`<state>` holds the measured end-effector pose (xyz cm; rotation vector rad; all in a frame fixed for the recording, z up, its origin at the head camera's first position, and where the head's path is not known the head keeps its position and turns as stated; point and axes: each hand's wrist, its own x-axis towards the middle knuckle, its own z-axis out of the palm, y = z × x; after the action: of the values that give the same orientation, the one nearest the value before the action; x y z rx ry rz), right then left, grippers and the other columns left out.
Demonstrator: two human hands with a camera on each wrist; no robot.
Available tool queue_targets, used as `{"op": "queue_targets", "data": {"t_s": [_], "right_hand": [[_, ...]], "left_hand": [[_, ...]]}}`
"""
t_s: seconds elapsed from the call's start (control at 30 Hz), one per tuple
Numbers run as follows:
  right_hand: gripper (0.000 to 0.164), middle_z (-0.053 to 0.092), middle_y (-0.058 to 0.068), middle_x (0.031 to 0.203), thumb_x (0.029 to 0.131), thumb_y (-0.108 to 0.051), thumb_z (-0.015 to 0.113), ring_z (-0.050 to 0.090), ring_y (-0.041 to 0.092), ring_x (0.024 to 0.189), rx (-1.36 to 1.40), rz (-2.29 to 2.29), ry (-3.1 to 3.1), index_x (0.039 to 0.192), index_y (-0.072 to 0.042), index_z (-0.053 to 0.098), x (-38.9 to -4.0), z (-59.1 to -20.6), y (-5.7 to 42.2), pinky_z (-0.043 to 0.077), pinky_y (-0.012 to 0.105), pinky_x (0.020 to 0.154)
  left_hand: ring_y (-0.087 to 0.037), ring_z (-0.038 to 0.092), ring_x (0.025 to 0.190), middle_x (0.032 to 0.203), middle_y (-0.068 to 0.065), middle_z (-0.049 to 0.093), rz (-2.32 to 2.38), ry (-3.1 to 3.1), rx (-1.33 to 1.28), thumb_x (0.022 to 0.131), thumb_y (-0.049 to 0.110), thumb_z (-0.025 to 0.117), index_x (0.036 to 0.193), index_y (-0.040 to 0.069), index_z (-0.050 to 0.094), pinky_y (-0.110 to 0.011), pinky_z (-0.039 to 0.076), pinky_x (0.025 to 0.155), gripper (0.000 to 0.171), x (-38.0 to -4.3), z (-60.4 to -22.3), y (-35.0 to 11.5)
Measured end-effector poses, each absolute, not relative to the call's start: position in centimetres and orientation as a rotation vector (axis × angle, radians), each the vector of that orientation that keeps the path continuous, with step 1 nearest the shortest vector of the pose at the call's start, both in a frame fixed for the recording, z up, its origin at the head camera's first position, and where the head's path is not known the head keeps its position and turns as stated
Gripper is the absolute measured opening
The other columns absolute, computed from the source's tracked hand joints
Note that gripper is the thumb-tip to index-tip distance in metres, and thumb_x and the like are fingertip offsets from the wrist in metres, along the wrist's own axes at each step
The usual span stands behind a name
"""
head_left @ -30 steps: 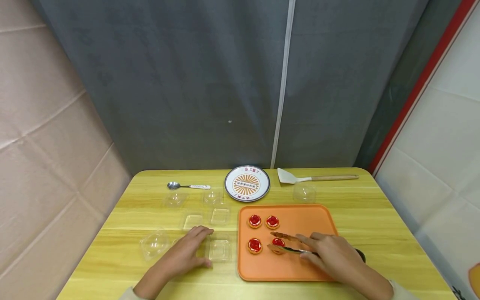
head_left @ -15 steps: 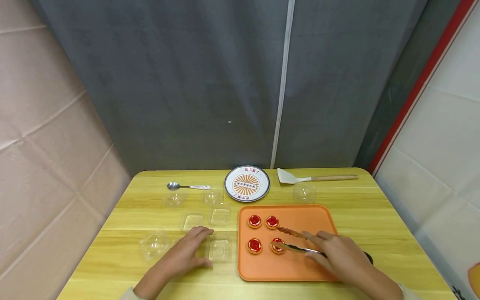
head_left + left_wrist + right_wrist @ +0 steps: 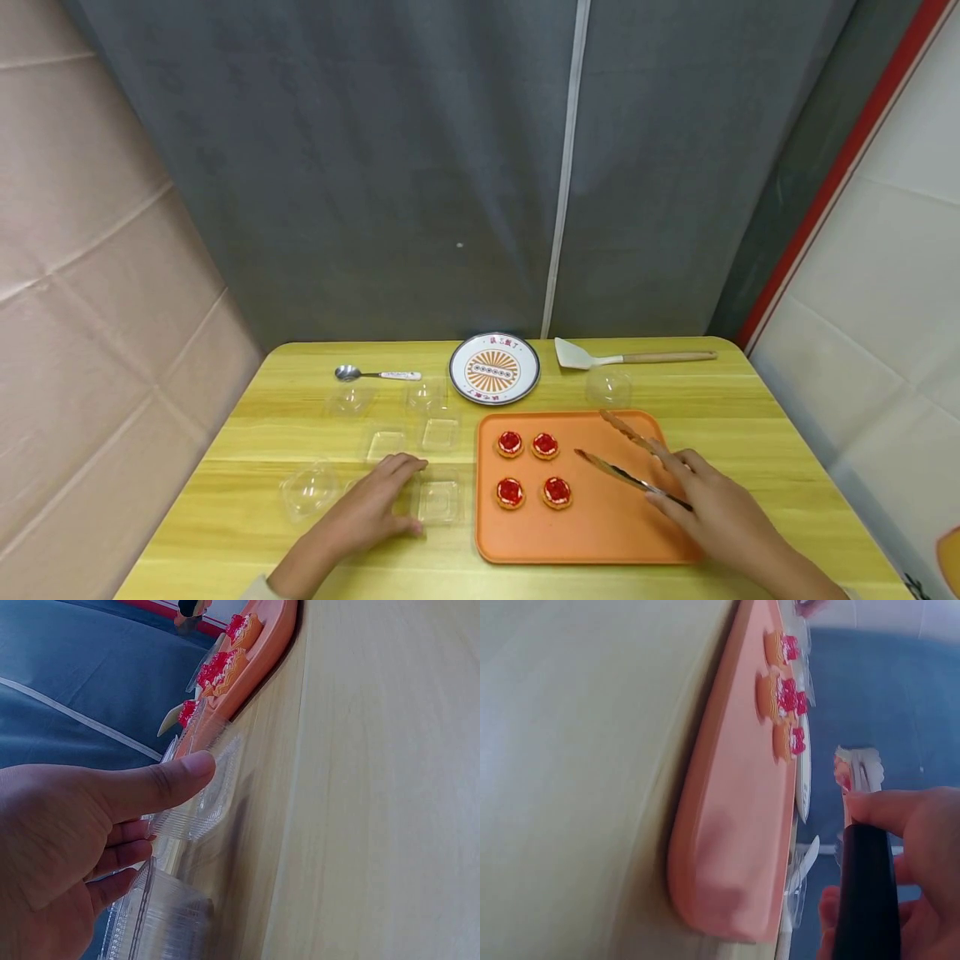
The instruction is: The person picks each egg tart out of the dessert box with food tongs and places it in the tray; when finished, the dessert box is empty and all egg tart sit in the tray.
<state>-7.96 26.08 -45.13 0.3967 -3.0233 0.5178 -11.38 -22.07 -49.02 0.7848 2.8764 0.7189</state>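
At the left of the tray, my left hand (image 3: pixel 375 506) holds the near and left edge of a clear plastic box (image 3: pixel 438 500). The left wrist view has its thumb (image 3: pixel 176 780) along the box's side and the other fingers behind. My right hand (image 3: pixel 712 508) grips metal food tongs (image 3: pixel 630 477) above the orange tray (image 3: pixel 592 533). The tongs' tips are spread, with nothing between them; their black handle end (image 3: pixel 868 892) shows in the right wrist view. Several small tarts (image 3: pixel 557 492) with red topping sit on the tray's left half, apart from the tongs.
More clear plastic boxes and lids lie left and behind, such as a lid (image 3: pixel 310 490) at the left and another lid (image 3: pixel 609 387) behind the tray. A spoon (image 3: pixel 377 374), a patterned plate (image 3: pixel 495 369) and a white spatula (image 3: pixel 637 357) line the table's back.
My right hand has drawn the tongs away from the front right tart, up and to the right, and the tips have spread wider. The left hand and tarts stay in place.
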Motion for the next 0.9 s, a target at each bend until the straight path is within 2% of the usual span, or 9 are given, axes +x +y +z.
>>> {"op": "queue_targets", "data": {"t_s": [0.17, 0.3, 0.47, 0.6, 0.77, 0.9], "right_hand": [[0.083, 0.055, 0.016, 0.128, 0.098, -0.043, 0.070, 0.047, 0.004, 0.073, 0.307, 0.661, -3.041, 0.161, -0.006, 0.032, -7.8, -45.6, 27.5, 0.042, 0.024, 0.057], [0.094, 0.051, 0.024, 0.132, 0.096, -0.033, 0.074, 0.053, 0.012, 0.083, 0.296, 0.765, -2.960, 0.164, -0.002, 0.017, -7.6, -46.1, 28.8, 0.048, 0.027, 0.062], [0.100, 0.043, 0.034, 0.137, 0.097, -0.032, 0.074, 0.058, 0.023, 0.091, 0.230, 0.818, -2.965, 0.162, 0.004, 0.007, -7.5, -46.5, 30.0, 0.053, 0.031, 0.065], [0.098, 0.040, 0.039, 0.141, 0.099, -0.038, 0.070, 0.059, 0.024, 0.091, 0.157, 0.822, -2.987, 0.160, 0.009, 0.009, -7.7, -46.6, 30.8, 0.054, 0.031, 0.065], [0.096, 0.036, 0.043, 0.145, 0.100, -0.046, 0.066, 0.064, 0.037, 0.099, 0.057, 0.803, -2.975, 0.157, 0.014, 0.017, -8.1, -46.9, 31.5, 0.058, 0.046, 0.070], [0.096, 0.040, 0.042, 0.142, 0.100, -0.045, 0.066, 0.062, 0.037, 0.095, -0.006, 0.806, -2.947, 0.156, 0.016, 0.018, -8.4, -47.4, 32.1, 0.055, 0.050, 0.071]], "left_hand": [[-0.024, 0.056, 0.128, 0.140, -0.001, 0.057, 0.720, 2.878, 0.784, 0.072, 0.047, 0.089, 0.144, 0.009, 0.056, -0.050, 0.050, 0.107, 0.088, -11.3, -49.1, -22.1], [-0.024, 0.056, 0.128, 0.140, -0.001, 0.057, 0.717, 2.879, 0.791, 0.072, 0.046, 0.090, 0.144, 0.009, 0.056, -0.050, 0.050, 0.107, 0.087, -11.4, -49.1, -22.1], [-0.024, 0.056, 0.128, 0.140, -0.001, 0.057, 0.710, 2.878, 0.798, 0.073, 0.045, 0.090, 0.144, 0.008, 0.056, -0.050, 0.050, 0.107, 0.087, -11.5, -49.1, -22.2], [-0.024, 0.056, 0.128, 0.140, -0.002, 0.056, 0.714, 2.876, 0.798, 0.073, 0.044, 0.090, 0.144, 0.009, 0.056, -0.051, 0.050, 0.108, 0.086, -11.4, -49.1, -22.2], [-0.024, 0.056, 0.128, 0.140, -0.002, 0.056, 0.716, 2.876, 0.797, 0.073, 0.043, 0.090, 0.144, 0.009, 0.056, -0.051, 0.050, 0.107, 0.086, -11.4, -49.0, -22.1], [-0.024, 0.056, 0.128, 0.140, -0.002, 0.057, 0.712, 2.875, 0.799, 0.073, 0.043, 0.090, 0.144, 0.008, 0.056, -0.050, 0.050, 0.107, 0.086, -11.4, -48.9, -22.1]]}}
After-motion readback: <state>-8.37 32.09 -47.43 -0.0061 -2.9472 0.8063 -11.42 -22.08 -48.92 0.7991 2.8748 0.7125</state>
